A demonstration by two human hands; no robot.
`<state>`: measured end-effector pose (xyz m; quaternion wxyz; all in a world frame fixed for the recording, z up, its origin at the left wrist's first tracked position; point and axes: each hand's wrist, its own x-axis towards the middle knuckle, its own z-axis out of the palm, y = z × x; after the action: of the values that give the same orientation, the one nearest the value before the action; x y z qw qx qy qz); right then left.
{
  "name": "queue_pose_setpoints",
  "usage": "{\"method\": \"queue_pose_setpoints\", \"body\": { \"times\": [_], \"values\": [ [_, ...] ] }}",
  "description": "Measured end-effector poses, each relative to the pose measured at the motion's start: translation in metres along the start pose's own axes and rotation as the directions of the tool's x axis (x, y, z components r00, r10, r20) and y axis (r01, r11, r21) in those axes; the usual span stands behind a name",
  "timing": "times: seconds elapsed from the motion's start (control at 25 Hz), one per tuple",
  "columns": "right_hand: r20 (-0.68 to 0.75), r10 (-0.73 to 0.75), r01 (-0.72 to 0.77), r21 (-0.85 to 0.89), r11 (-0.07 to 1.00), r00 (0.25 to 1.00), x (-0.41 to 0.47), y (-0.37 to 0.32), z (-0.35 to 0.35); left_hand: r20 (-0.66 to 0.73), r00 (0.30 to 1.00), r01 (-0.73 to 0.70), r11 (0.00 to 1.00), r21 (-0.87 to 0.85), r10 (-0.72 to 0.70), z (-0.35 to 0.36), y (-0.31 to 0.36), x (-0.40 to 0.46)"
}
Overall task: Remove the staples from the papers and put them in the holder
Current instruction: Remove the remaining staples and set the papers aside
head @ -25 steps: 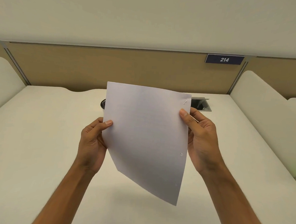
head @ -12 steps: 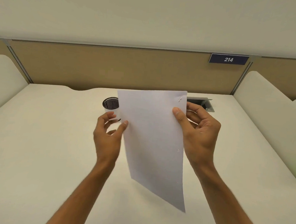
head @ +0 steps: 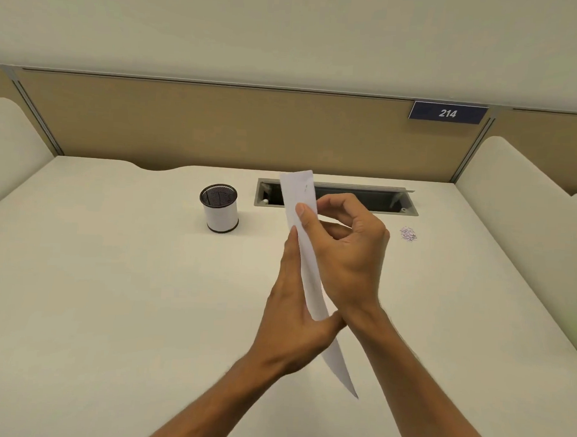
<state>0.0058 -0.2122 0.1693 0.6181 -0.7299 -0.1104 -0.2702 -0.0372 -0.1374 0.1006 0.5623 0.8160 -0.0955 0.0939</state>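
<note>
I hold the stapled white papers nearly edge-on above the middle of the desk. A staple sits near their top corner. My right hand pinches the papers near the top, thumb on the near face and fingers curled behind. Straight fingers of my left hand lie against the left face of the sheets. The holder, a white cylinder with a black mesh rim, stands upright to the left of the papers. A small pile of loose staples lies on the desk to the right.
An open cable slot is set into the desk behind the papers. Padded dividers rise at the left and right. A tan back panel carries a sign reading 214.
The papers turned from facing me to nearly edge-on. My left hand swung right across the sheets until it lay beside my right hand. The holder, cable slot and staple pile came into view.
</note>
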Motion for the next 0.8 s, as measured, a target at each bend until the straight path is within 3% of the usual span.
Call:
{"method": "queue_pose_setpoints", "body": {
  "times": [0.24, 0.32, 0.44, 0.52, 0.56, 0.68, 0.8],
  "values": [
    [0.255, 0.115, -0.144, 0.100, 0.985, 0.960, 0.003, 0.005, 0.001, -0.209, 0.971, 0.095, 0.988, -0.120, -0.119, -0.012, -0.009, 0.012],
    [0.264, 0.169, -0.203, 0.107, 0.973, 0.950, 0.011, 0.016, -0.011, -0.234, 0.954, 0.134, 0.966, -0.223, -0.187, -0.020, -0.009, 0.016],
    [0.133, 0.241, -0.223, -0.134, 0.966, 0.961, 0.021, 0.051, -0.034, -0.177, 0.931, 0.224, 0.883, -0.412, -0.319, -0.037, -0.012, 0.023],
    [0.166, 0.346, -0.273, -0.351, 0.896, 0.923, 0.019, 0.075, -0.046, -0.128, 0.912, 0.272, 0.808, -0.522, -0.390, -0.049, -0.015, 0.027],
    [0.223, 0.422, -0.325, -0.367, 0.872, 0.879, 0.016, 0.083, -0.048, -0.113, 0.903, 0.290, 0.781, -0.553, -0.415, -0.055, -0.016, 0.029],
    [0.400, 0.525, -0.504, -0.167, 0.847, 0.751, 0.004, 0.100, -0.050, -0.080, 0.880, 0.339, 0.737, -0.584, -0.468, -0.072, -0.020, 0.035],
    [0.443, 0.537, -0.600, 0.002, 0.800, 0.718, -0.004, 0.099, -0.044, -0.093, 0.860, 0.364, 0.731, -0.578, -0.501, -0.088, -0.028, 0.043]
  ]
}}
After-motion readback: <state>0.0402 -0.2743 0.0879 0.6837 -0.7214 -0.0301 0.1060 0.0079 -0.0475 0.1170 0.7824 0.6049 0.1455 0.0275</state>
